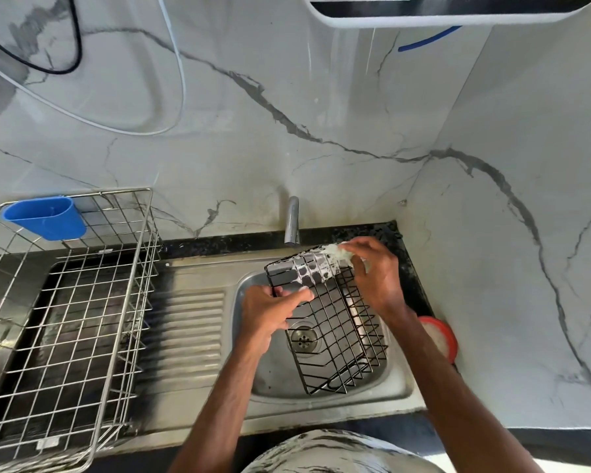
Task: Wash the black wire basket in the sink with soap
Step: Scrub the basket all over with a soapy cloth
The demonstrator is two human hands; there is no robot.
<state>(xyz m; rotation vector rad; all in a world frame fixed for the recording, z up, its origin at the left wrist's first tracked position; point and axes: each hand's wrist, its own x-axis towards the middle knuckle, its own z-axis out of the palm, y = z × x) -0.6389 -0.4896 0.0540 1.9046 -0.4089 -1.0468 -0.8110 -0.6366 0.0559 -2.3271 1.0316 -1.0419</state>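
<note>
Basket [335, 336]: it stood tilted in the sink [401, 384], its near corner low in the bowl and its far end raised toward the tap [292, 220].

Head view, the only one. White foam [316, 268] coated the far end wall alone. The floor grid and the long sides were bare black wire, so I judged the soaping barely begun: most of the basket was unscrubbed and no rinse had been done. No water showed at the tap.

The left hand [270, 310] gripped the basket's left rim, fingers curled over the wire to steady it. The right hand [376, 278] pinched a pale, sudsy scrubber [342, 254] against the far top corner.

The basket was rectangular, made of thin dark coated wire in an open square mesh, so the drain [302, 339] showed through its floor. The sink was dull brushed steel with rounded corners and a ribbed draining board on its left. A larger rack [65, 302] of bright bare wire sat left of that, with a smooth blue plastic cup [46, 216] hung on its far rim. A round red-rimmed dish [440, 337] lay just right of the sink, its contents unclear. The wall was glossy, grey-veined marble.
</note>
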